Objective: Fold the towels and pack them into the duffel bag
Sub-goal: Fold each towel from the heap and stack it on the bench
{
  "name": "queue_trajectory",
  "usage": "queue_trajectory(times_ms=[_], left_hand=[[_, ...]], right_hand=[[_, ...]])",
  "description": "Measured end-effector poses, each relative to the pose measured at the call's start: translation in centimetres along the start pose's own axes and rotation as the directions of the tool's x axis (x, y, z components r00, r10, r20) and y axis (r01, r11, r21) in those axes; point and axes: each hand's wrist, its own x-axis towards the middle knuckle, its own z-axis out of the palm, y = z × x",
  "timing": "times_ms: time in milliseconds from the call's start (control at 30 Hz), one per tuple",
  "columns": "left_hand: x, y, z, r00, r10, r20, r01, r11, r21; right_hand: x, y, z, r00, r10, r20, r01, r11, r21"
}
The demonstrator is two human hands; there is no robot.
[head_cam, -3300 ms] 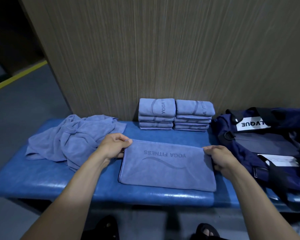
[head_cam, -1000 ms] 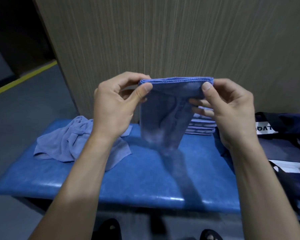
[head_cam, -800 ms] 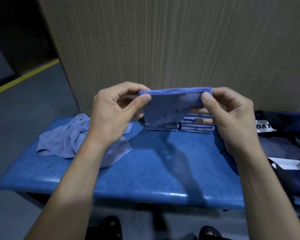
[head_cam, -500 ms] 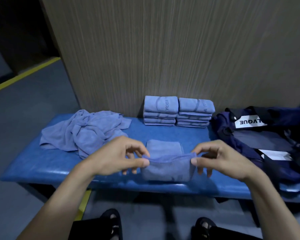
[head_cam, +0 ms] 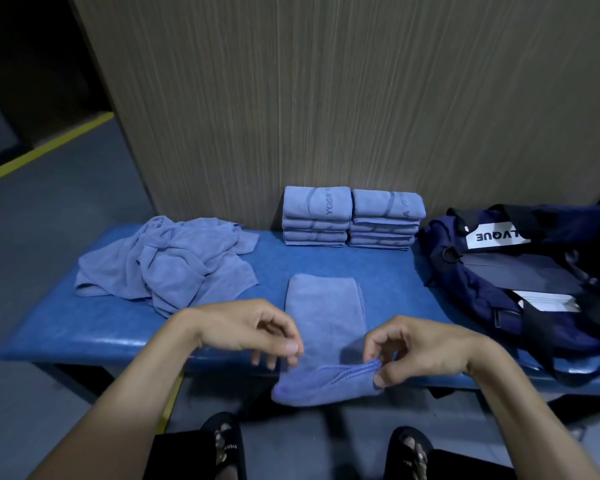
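My right hand (head_cam: 426, 348) pinches the near stitched edge of the soft blue microfibre towel (head_cam: 324, 320), thumb under and fingertips on top, clamped on the cloth. My left hand (head_cam: 253, 332) has finger and thumb curled together at the towel's opposite near corner; whether it really has cloth between them I cannot tell, since that corner sags below it. The towel, already narrowed to a long strip, runs straight away from my hands across the padded blue vinyl bench (head_cam: 84, 327), with its near end drooping off the front edge.

The step, as I judge it, is the last fold: bring this near end forward over the far end. To do it well I should first secure the left corner, so both corners rise level. Then I would carry them away from me, lay the stitched edge square on the far edge, and smooth outward.

Beyond my hands, against the wood-grain wall panel (head_cam: 326, 98), stand two stacks of folded blue towels (head_cam: 350, 216); this one should match them. Ahead of my left hand lies the heap of unfolded blue towels (head_cam: 167, 265). Out past my right hand sits the navy fabric duffel bag (head_cam: 520, 271), so packing has not yet begun.
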Motion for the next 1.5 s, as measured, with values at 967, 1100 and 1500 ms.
queue_trajectory(times_ms=[967,1100,1500], left_hand=[[17.9,-0.3,-1.7,0.826,0.119,-0.551,-0.007,0.980,0.201],[18.0,-0.8,-0.4,0.816,0.131,-0.563,0.109,0.921,0.373],[17.6,0.6,-1.0,0.885,-0.119,-0.450,0.386,0.728,0.567]], right_hand=[[1.2,1.9,0.7,0.996,0.029,0.089,-0.035,0.997,0.063],[1.0,1.9,0.7,0.997,0.026,0.068,-0.030,0.998,0.059],[0.6,2.1,0.8,0.998,0.001,0.065,-0.006,0.997,0.074]])
